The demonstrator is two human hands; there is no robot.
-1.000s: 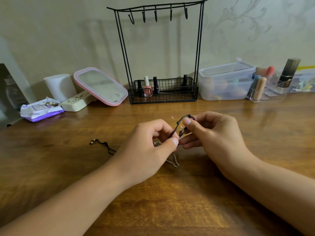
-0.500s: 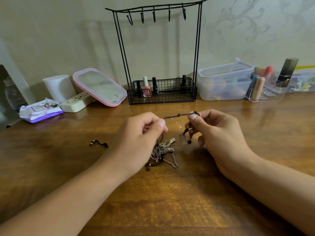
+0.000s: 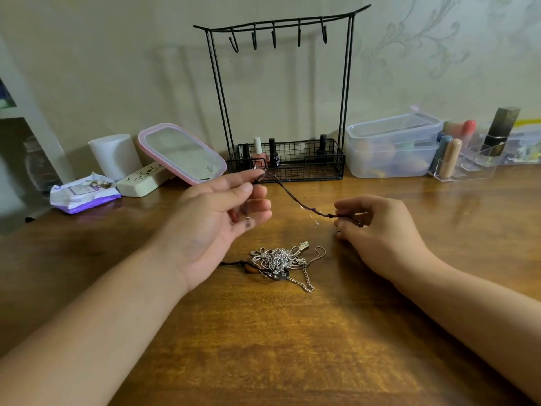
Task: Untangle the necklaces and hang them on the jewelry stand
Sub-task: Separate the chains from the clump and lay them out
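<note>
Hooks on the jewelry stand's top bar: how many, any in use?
5. The hooks hang in a row along the jewelry stand top bar, all bare.

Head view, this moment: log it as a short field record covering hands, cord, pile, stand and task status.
left hand: palm up, thumb and fingers pinch one end of the dark cord necklace
right hand: fingers curled, pinching the cord's other end
cord: stretched in the air between the hands, above the table
pile: silver chains tangled on the table between the hands, with another dark cord in the tangle
jewelry stand: at the back, all hooks bare
status: nothing hung yet
</note>
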